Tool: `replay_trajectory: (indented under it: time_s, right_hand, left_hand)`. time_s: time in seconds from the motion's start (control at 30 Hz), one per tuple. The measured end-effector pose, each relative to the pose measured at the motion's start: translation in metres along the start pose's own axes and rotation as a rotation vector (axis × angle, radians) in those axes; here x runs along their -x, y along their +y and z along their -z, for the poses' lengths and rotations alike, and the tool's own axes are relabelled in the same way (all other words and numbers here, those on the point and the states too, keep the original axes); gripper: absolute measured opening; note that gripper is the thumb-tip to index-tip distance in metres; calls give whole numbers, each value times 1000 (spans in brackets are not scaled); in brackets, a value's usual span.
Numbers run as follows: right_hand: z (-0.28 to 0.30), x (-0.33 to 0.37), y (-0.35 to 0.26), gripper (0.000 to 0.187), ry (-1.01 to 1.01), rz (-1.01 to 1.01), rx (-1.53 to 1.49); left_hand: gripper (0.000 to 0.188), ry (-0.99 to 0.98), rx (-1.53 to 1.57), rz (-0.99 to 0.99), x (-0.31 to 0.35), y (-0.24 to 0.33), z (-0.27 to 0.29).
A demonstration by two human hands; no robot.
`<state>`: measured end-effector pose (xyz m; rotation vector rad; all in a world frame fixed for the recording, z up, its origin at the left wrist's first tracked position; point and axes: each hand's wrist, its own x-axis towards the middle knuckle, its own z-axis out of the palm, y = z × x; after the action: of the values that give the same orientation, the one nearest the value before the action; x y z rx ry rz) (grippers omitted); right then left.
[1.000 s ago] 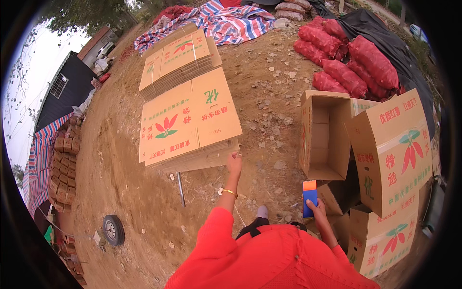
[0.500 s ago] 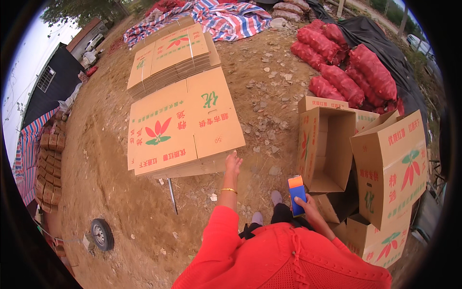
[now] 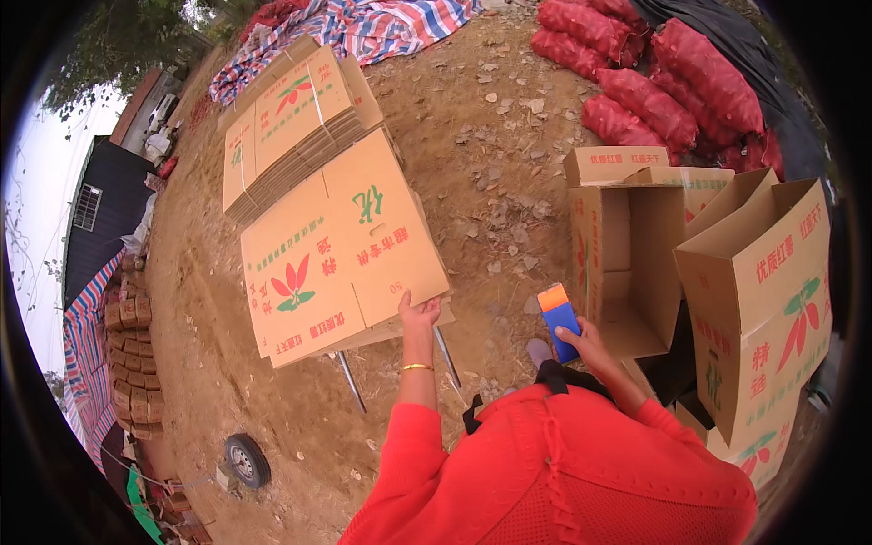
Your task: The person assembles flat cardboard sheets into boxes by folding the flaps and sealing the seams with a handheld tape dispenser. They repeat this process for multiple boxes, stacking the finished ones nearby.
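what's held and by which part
Right hand holds the blue-and-orange oblong object by its blue part. Left hand touches the top flattened carton at its near edge; grip unclear.

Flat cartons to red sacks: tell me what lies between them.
In the head view, brown dirt with scattered pale debris lies between the flat cartons and the red sacks.

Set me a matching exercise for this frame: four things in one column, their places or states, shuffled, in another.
1. Left hand
2. Right hand
3. Wheel
4. Red sacks

A. On the dirt, lower left
B. Holding a blue-and-orange object
C. Piled beside black sheeting
D. At the flat cardboard's near edge

Pairs: 1-D, 2-B, 3-A, 4-C
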<state>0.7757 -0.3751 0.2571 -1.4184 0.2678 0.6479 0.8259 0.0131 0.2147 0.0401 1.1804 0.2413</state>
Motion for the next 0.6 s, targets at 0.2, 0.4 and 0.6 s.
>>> replay_trajectory:
  time_s: [0.2,0.4,0.6]
  right_hand:
    - [0,-35,-33,45,-49,-29,44]
    - [8,-75,-37,37,-120,-64,104]
    - [-18,-85,-62,34,-225,-94,106]
  left_hand:
    - [26,-170,-263,-326,1,14,22]
    - [18,0,-184,-358,33,-27,84]
    - [25,-81,-160,-273,33,-103,178]
